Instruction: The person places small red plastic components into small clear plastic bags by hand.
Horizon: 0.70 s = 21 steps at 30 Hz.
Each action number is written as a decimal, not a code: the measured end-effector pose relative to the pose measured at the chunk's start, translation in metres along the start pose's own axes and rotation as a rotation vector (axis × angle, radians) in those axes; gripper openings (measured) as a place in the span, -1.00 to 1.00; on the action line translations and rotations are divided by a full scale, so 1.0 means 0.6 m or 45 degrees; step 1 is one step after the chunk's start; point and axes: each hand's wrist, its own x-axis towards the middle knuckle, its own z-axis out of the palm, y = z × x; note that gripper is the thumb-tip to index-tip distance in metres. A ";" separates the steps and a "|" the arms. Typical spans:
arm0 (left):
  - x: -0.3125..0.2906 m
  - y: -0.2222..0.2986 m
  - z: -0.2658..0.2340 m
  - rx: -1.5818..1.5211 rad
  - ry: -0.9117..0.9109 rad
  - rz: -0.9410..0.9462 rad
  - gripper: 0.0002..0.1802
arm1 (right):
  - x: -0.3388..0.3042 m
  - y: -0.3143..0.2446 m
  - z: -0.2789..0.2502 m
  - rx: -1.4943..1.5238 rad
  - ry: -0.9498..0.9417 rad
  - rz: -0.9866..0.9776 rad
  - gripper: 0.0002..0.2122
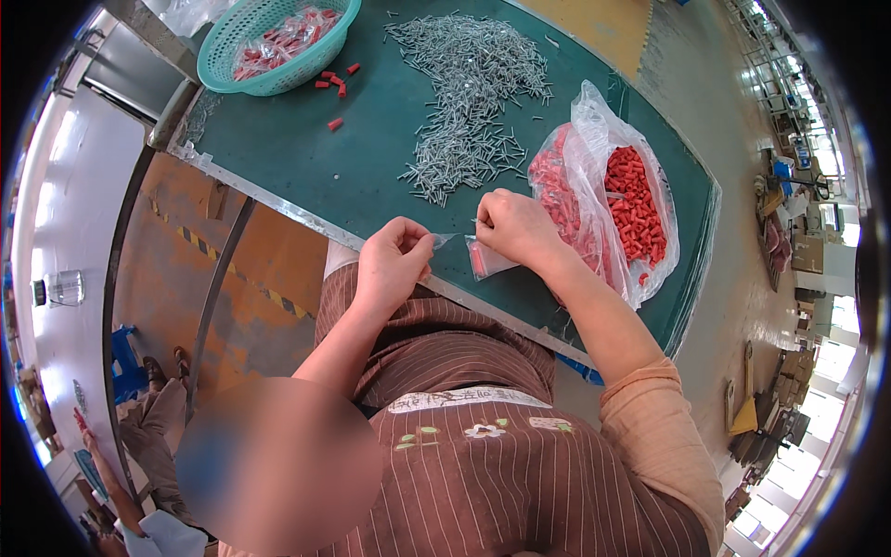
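Being pinched by left hand (390, 265): film (442, 240), centre. Right hand (518, 229) being held closed, pinch unclear, at packet (479, 261). Seemingly finished bags (281, 44) being kept in basket (269, 85), 11 o'clock; screws (473, 84), 12, plugs (636, 206), 2, being left loose.

Left of the heap of metal pins (473, 79), bare green tabletop (278, 153) leaves a hand room to pass, with only a few loose red plugs (335, 123) in the way. Beyond those, farther left of the heap, a turquoise basket (269, 85) blocks the corner. Right of the heap, a bulging clear bag (594, 116) leaves just a narrow slot. On the heap's near side, the left hand (385, 265) and right hand (522, 226) stand apart, a gap between them.
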 end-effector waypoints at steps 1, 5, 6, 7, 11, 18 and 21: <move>-0.001 0.001 0.000 0.011 0.002 0.007 -0.90 | 0.000 0.001 0.008 -0.071 0.032 -0.020 -0.88; 0.002 0.004 0.001 0.054 0.004 0.026 -0.90 | 0.006 -0.002 0.025 -0.311 0.061 -0.037 -0.85; 0.004 0.002 0.002 0.051 0.004 0.030 -0.90 | 0.009 -0.003 0.023 -0.310 0.063 -0.043 -0.85; 0.005 0.002 0.002 0.047 0.003 0.034 -0.89 | 0.012 -0.005 0.021 -0.349 0.086 -0.098 -0.86; 0.010 0.017 0.008 0.126 0.002 0.020 -0.87 | 0.011 -0.005 -0.006 0.031 0.028 0.045 -0.89; 0.016 0.040 0.038 0.106 -0.118 -0.025 -0.87 | -0.032 -0.037 -0.010 0.923 0.300 -0.310 -0.91; 0.019 0.043 0.047 0.041 -0.170 -0.056 -0.87 | -0.035 -0.029 -0.002 0.898 0.350 -0.316 -0.89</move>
